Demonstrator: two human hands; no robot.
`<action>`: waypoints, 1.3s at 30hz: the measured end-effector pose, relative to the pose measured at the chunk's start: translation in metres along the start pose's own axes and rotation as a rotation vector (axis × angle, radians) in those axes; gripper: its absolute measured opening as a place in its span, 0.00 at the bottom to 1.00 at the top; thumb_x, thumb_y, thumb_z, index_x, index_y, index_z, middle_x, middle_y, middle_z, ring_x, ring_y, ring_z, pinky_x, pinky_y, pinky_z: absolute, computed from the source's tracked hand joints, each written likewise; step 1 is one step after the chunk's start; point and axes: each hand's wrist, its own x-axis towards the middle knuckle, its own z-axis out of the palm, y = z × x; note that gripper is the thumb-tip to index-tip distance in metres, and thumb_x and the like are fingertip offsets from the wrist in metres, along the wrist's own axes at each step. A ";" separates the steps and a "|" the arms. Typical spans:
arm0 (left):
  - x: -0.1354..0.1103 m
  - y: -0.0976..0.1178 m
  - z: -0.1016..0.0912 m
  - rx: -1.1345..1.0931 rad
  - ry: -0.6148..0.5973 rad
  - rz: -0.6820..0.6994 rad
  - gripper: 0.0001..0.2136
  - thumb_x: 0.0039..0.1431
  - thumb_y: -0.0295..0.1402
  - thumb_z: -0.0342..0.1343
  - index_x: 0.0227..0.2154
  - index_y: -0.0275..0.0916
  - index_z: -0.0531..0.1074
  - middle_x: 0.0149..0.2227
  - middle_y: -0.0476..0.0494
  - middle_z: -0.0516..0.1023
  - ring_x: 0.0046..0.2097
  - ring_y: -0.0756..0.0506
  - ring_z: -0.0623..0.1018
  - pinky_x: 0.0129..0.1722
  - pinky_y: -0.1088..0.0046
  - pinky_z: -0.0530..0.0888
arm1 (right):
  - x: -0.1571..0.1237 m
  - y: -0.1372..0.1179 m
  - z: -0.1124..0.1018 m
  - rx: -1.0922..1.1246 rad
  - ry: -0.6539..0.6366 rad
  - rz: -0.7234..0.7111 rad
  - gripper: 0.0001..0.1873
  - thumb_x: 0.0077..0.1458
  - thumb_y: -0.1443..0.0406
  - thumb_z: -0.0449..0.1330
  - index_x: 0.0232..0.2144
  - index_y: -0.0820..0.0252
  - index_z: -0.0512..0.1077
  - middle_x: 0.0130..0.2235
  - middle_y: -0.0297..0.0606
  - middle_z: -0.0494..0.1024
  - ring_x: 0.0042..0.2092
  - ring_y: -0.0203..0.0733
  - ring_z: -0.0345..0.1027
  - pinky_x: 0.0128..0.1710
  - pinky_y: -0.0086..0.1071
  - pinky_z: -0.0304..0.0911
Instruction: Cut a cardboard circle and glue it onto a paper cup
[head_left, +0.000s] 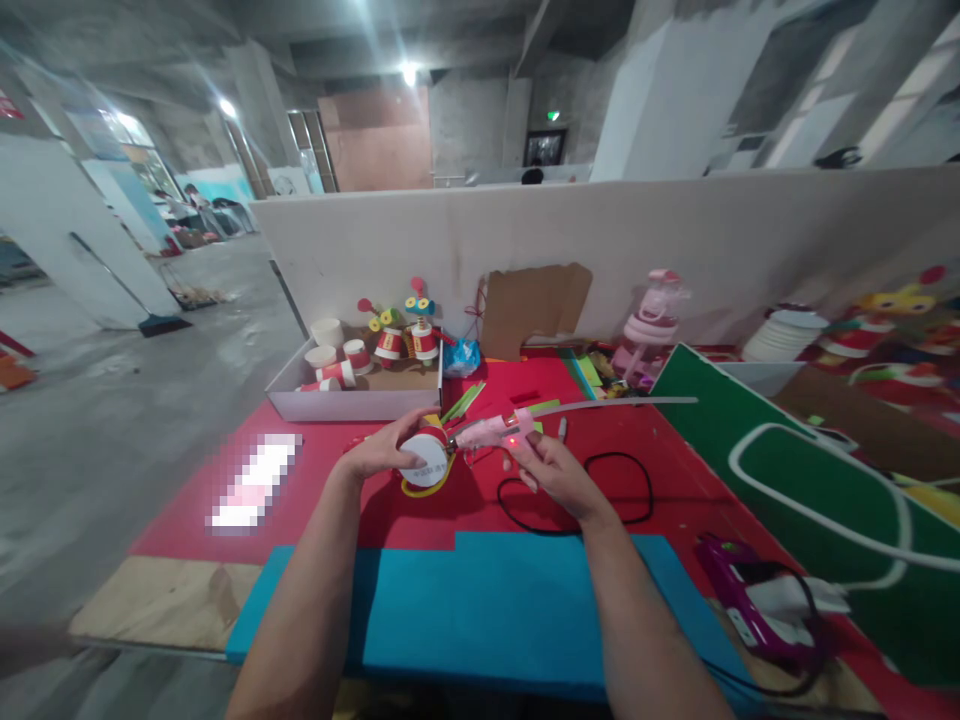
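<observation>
Glue gun (484, 432) held up to a paper cup (427, 461) over a red tabletop (397, 528)

The left hand (384, 446) grips the red-and-white cup, thumb against its printed round end; the right hand (559, 470) is closed round the handle of the pink gun, whose nozzle points at the cup's edge; whether the tip touches, I cannot tell; a small red light glows on the gun, and a long translucent glue stick (615, 404) runs out of its back. A yellow loop (427, 491) shows just below the cup; a black cord (651, 490) curls on the tabletop near the right hand; beyond the cup, an open white box (352, 406) holds more cups (356, 356) and two round-eyed figures (421, 342); a blue sheet (472, 610) lies along the near edge.
</observation>
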 end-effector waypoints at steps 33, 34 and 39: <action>0.005 -0.013 -0.002 -0.247 0.195 -0.079 0.38 0.45 0.34 0.62 0.62 0.38 0.60 0.48 0.40 0.76 0.39 0.45 0.75 0.34 0.76 0.69 | 0.005 0.010 0.002 -0.084 0.073 -0.019 0.22 0.57 0.47 0.55 0.31 0.60 0.68 0.21 0.29 0.65 0.18 0.29 0.52 0.17 0.26 0.46; 0.004 -0.012 -0.002 -0.259 0.199 -0.080 0.38 0.44 0.35 0.63 0.62 0.38 0.60 0.48 0.40 0.76 0.38 0.46 0.75 0.34 0.76 0.69 | 0.005 0.010 0.002 -0.101 0.078 -0.023 0.22 0.57 0.47 0.55 0.30 0.60 0.68 0.21 0.28 0.64 0.18 0.29 0.53 0.17 0.26 0.46; 0.004 -0.009 -0.002 -0.271 0.222 -0.071 0.37 0.44 0.36 0.63 0.60 0.38 0.62 0.50 0.38 0.75 0.39 0.45 0.75 0.34 0.76 0.70 | 0.005 0.012 0.001 -0.144 0.123 -0.046 0.23 0.58 0.46 0.54 0.30 0.60 0.69 0.18 0.28 0.63 0.17 0.31 0.52 0.17 0.26 0.45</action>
